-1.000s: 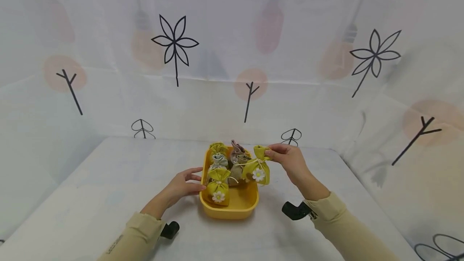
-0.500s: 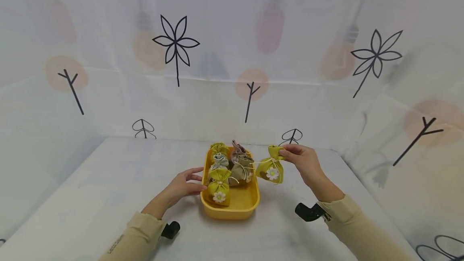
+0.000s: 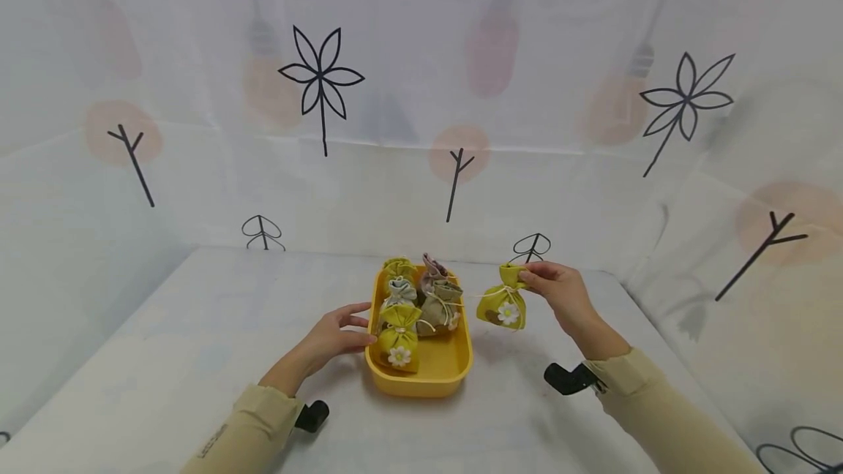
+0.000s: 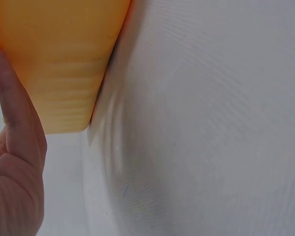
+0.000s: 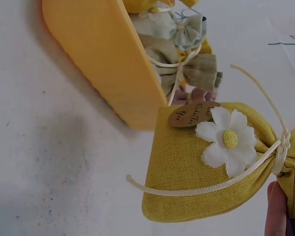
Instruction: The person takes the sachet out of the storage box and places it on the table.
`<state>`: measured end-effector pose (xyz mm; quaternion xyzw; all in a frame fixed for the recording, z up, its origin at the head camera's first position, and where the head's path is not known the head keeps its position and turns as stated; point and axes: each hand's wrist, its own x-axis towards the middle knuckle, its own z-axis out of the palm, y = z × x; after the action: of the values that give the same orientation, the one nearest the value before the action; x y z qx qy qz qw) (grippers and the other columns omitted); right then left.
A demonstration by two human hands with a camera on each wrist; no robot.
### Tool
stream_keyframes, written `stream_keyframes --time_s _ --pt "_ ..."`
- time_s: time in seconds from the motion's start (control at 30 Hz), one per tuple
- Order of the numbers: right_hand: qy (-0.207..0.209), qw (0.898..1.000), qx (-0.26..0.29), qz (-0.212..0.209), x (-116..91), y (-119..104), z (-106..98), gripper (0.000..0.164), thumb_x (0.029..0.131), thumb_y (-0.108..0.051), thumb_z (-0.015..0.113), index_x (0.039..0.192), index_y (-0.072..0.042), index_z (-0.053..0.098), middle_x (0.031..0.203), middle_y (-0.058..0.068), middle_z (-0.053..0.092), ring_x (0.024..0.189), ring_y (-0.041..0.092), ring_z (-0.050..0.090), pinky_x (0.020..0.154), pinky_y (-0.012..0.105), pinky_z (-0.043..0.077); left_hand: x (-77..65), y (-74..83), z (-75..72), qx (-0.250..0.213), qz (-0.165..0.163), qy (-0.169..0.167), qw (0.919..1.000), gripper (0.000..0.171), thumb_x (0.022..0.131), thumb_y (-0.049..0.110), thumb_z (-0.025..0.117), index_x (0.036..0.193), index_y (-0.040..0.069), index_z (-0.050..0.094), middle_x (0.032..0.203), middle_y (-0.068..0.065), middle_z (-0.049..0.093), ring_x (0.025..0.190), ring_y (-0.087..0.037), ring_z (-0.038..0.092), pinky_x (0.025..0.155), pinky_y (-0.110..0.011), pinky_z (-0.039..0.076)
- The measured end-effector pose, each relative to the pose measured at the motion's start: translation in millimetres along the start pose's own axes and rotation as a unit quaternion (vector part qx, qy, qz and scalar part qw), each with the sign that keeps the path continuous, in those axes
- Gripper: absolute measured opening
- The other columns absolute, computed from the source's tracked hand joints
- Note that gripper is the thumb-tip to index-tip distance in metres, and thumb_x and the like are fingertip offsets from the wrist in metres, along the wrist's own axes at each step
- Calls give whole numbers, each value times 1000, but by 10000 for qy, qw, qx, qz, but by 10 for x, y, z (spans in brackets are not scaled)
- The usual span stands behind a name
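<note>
My right hand (image 3: 560,297) pinches the gathered top of a yellow-green drawstring pouch (image 5: 201,157) in the air, right of a yellow plastic bin (image 3: 421,388). A white flower, a brown tag and a pale cord decorate this pouch. My left hand (image 3: 336,333) rests its fingertips on the bin's left side; in the left wrist view its thumb (image 4: 12,93) lies straight along the wall. Inside the bin stand a yellow-green pouch (image 3: 398,346) in front, a pale grey-blue pouch (image 3: 399,292), another yellow-green pouch (image 3: 398,269) behind, an olive-grey pouch (image 3: 437,311) and a mauve pouch (image 3: 432,273).
A white cloth covers the table (image 3: 197,357). Behind and at both sides hangs a pale curtain (image 3: 395,181) printed with flowers and twigs. A black wrist camera mount (image 3: 568,379) sticks out under the right forearm, and another (image 3: 312,415) by the left.
My right hand has carried the yellow-green pouch from over the bin's right rim to the right, clear of the bin. The left hand stays at the bin's left side.
</note>
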<state>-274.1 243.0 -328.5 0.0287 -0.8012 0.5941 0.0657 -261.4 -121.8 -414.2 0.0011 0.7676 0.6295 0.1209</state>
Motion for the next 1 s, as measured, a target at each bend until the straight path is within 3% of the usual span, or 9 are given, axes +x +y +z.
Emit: stream_keyframes --time_s 0.33,0.53,0.77,1.0 --pt "26 9994 219 259 213 196 82 36 91 -13 61 117 12 53 103 9 60 84 6 60 92 34 47 10 -34 5 -30 33 -26 10000 74 73 16 80 138 11 44 115 -14 54 89 -21 61 76 -34 55" --pt "57 9987 456 216 363 338 141 32 91 -8 60 114 12 54 93 2 61 81 4 60 82 23 51 27 -42 12 -14 71 -4 10000 73 74 15 79 138 11 44 115 -14 54 90 -22 61 76 -33 55" --pt "165 9980 533 303 486 433 185 31 91 -7 60 114 12 54 93 2 61 80 3 59 85 26 50 36 -36 25 5 58 1 10000 73 75 14 79 138 11 44 116 -14 54 90 -21 61 75 -33 55" --pt "204 9973 589 378 586 473 204 31 91 -7 60 115 12 54 92 1 61 79 3 59 80 20 51 45 -48 18 -17 30 2 10000 74 74 15 80 138 12 44 116 -14 54 91 -22 61 76 -33 55"
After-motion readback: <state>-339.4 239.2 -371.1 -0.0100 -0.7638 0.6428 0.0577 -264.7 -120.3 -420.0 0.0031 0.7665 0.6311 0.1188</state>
